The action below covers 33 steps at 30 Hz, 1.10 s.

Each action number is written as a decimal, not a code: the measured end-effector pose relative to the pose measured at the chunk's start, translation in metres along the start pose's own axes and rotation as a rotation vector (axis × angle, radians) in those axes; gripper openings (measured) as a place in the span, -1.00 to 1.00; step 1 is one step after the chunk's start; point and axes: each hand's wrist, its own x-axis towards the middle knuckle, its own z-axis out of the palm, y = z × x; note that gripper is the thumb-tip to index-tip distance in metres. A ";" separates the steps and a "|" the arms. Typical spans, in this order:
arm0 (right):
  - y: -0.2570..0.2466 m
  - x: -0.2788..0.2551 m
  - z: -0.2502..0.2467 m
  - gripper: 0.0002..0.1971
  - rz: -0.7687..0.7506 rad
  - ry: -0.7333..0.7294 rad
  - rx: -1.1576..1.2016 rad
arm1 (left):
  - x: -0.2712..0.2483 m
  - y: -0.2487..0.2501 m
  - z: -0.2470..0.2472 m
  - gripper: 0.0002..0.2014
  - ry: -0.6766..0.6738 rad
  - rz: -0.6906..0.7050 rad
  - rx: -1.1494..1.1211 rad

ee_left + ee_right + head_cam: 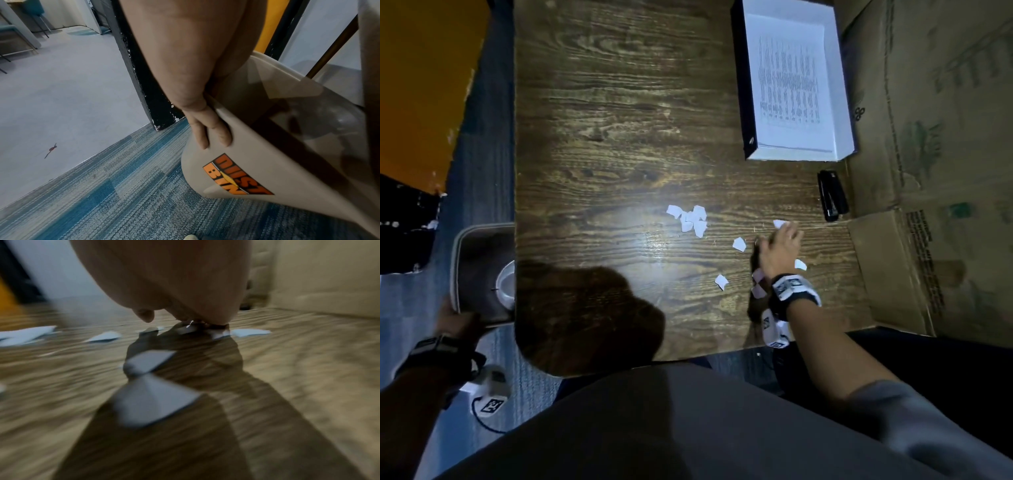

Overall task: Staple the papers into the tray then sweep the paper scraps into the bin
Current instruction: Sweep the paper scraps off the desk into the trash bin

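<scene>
Several white paper scraps (pixel 691 219) lie scattered on the wooden table (pixel 602 120); more scraps (pixel 148 361) show blurred in the right wrist view. My right hand (pixel 779 245) rests edge-down on the table among them, fingers straight, one scrap (pixel 779 223) at its fingertips. My left hand (pixel 457 320) grips the rim of the beige dust bin (pixel 482 270), held tilted just under the table's left edge; its fingers (pixel 209 131) lie on the bin's outer wall (pixel 246 162). The printed papers (pixel 789 85) lie in the white tray (pixel 840 113) at the back right.
A black stapler (pixel 832 196) lies just in front of the tray near the table's right edge. Cardboard boxes (pixel 935 171) stand against the right side. Blue carpet (pixel 123 194) and a black post (pixel 141 81) are on the left.
</scene>
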 end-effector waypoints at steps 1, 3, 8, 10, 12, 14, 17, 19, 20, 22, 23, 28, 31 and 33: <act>-0.015 -0.010 0.011 -0.27 -0.083 -0.021 -0.011 | -0.004 0.003 0.002 -0.61 -0.009 -0.056 0.001; -0.043 -0.028 0.028 -0.29 -0.260 -0.076 -0.029 | -0.009 0.004 0.005 -0.66 0.016 -0.066 -0.064; -0.028 -0.032 0.018 -0.31 -0.257 0.032 0.087 | -0.009 0.004 0.004 -0.64 0.010 -0.138 -0.143; 0.009 -0.028 0.003 -0.31 -0.026 0.124 0.112 | -0.008 0.003 0.004 -0.64 0.015 -0.156 -0.168; 0.036 -0.030 -0.008 -0.32 0.166 0.117 0.097 | -0.014 0.006 0.004 -0.64 0.057 -0.119 -0.144; 0.040 -0.033 0.002 -0.43 0.122 0.027 0.043 | -0.022 0.010 0.004 -0.60 0.039 -0.086 -0.093; 0.010 -0.043 0.041 -0.45 -0.013 -0.024 -0.016 | -0.054 0.027 0.005 -0.55 -0.014 -0.018 -0.156; -0.029 -0.062 0.051 -0.35 -0.079 -0.058 -0.037 | -0.059 0.030 0.004 -0.55 -0.046 0.029 -0.209; -0.046 -0.072 0.053 -0.32 -0.135 -0.079 -0.010 | -0.058 0.030 0.004 -0.56 -0.053 0.025 -0.226; -0.069 -0.088 0.054 -0.31 -0.259 -0.104 0.060 | -0.064 0.036 0.004 -0.57 -0.053 0.008 -0.257; -0.070 -0.089 0.055 -0.31 -0.301 -0.097 0.085 | -0.071 0.040 0.003 -0.58 -0.074 0.007 -0.213; -0.011 -0.094 0.042 -0.32 0.000 0.080 0.159 | -0.069 0.041 -0.002 -0.64 -0.046 0.018 -0.128; 0.008 -0.107 0.049 -0.30 0.199 0.064 0.172 | -0.067 0.038 -0.004 -0.64 -0.005 0.104 0.015; -0.008 -0.114 0.063 -0.30 0.179 0.017 0.141 | -0.064 0.037 -0.005 -0.66 -0.007 0.114 0.064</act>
